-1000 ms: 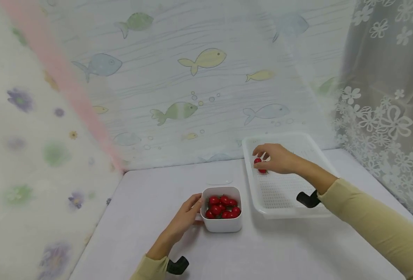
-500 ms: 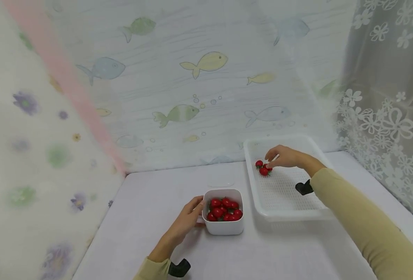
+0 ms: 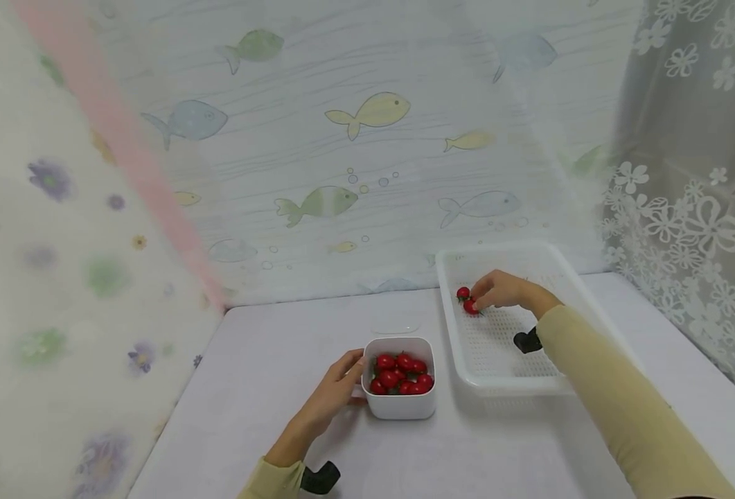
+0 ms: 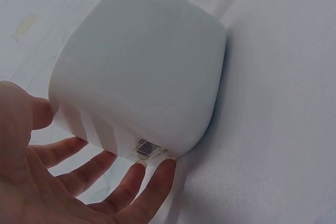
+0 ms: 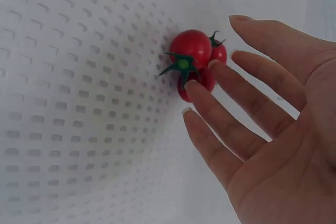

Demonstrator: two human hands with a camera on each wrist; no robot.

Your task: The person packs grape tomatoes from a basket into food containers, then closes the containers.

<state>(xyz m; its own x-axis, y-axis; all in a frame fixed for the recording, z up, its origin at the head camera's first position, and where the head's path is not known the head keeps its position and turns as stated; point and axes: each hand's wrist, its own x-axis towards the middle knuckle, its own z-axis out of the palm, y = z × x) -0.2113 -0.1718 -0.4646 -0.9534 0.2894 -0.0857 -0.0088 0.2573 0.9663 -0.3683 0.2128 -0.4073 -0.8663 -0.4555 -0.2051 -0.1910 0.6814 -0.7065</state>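
My left hand [image 3: 332, 389] rests against the left side of a white square container [image 3: 402, 407], its fingertips touching the wall near a barcode label [image 4: 148, 148] in the left wrist view. Inside the container lie several red cherry tomatoes [image 3: 388, 379]. On the right, my right hand [image 3: 501, 290] reaches into a shallow white perforated basket [image 3: 457, 346]. Its extended fingers touch or nearly touch a small cluster of cherry tomatoes [image 5: 191, 49] with green stems. The right wrist view shows the palm holding nothing. In the head view the hand partly hides the cluster.
A clear, flat lid-like piece [image 3: 395, 329] lies behind the container. White cloth covers the table [image 3: 267, 360]. Fish-patterned fabric [image 3: 317, 256] hangs along the back, and a lace curtain [image 3: 672, 208] is at the right.
My right hand has drawn back from over the tomatoes to their right, then lowered beside them. The left hand stays at the container. The whole head view has shifted slightly.
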